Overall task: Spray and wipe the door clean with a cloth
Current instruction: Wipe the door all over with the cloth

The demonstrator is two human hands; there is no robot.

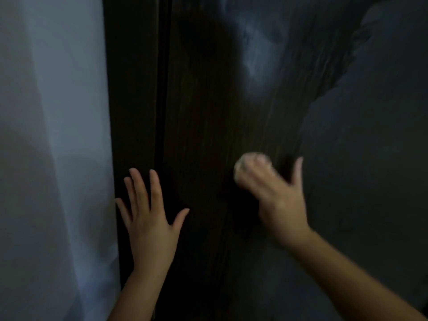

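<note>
Dim light, right side blurred. Door (203,112): dark wood, long axis and grain vertical. Left hand (148,218) spread flat, fingers straight, holding nothing, on the door near its left edge. Right hand (275,193) curls round a balled cloth (243,167) at mid-door. Judged: wiping; most remaining panel lies above the cloth, nearer the right hand.

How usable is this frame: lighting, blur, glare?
Head view: dim overall; the right hand and its pale balled cloth are motion-blurred; the left hand, spread against the dark wooden door, is sharper; a soft sheen shows high on the door.
</note>
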